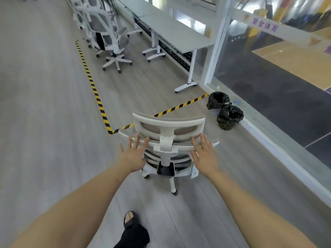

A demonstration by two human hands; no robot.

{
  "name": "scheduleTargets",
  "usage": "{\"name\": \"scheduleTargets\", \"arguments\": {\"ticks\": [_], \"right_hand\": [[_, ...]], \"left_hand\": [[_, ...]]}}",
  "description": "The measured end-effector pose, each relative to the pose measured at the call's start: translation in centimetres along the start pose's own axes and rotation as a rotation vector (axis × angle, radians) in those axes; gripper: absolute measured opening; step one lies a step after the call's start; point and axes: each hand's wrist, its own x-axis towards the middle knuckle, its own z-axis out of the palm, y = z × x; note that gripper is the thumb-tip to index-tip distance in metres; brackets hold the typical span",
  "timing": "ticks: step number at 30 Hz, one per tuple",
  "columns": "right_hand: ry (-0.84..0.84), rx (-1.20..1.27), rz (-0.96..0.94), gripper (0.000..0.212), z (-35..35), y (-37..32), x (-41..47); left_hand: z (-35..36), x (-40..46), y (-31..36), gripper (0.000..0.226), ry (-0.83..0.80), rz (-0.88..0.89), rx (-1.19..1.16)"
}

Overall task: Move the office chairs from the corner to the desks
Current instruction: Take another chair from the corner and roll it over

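Two bag-lined bins (224, 110) sit by the glass wall (268, 72); both hands (133, 154) (204, 155), fingers spread, press the chair (169, 138) near the desk (177, 34)

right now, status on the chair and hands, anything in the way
Left hand and right hand open, flat by the office chair back. Nearest desk ahead. Two bagged bins to the right, hazard tape across the floor.

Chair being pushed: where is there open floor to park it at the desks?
Bare floor lies inside the striped tape, between the nearest desk and the chair both hands push. Crowded: parked chairs farther up, two bins by the glass.
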Motion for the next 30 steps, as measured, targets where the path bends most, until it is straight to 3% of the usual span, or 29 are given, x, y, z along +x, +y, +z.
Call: {"name": "scheduleTargets", "arguments": {"ticks": [5, 16, 30], "right_hand": [[-0.035, -0.001, -0.027, 0.056, 2.1, -5.0, 8.2], [-0.112, -0.021, -0.015, 0.053, 7.5, -16.7, 25.4], [-0.265, -0.041, -0.136, 0.058, 12.7, -27.4, 56.6]], "left_hand": [[-1.8, 4.1, -6.4, 0.095, 0.008, -0.07, -0.054], [-6.7, 14.3, -22.8, 0.092, -0.011, -0.051, -0.097], [-16.5, 34.9, -40.3, 0.087, -0.043, -0.196, -0.135]]}}
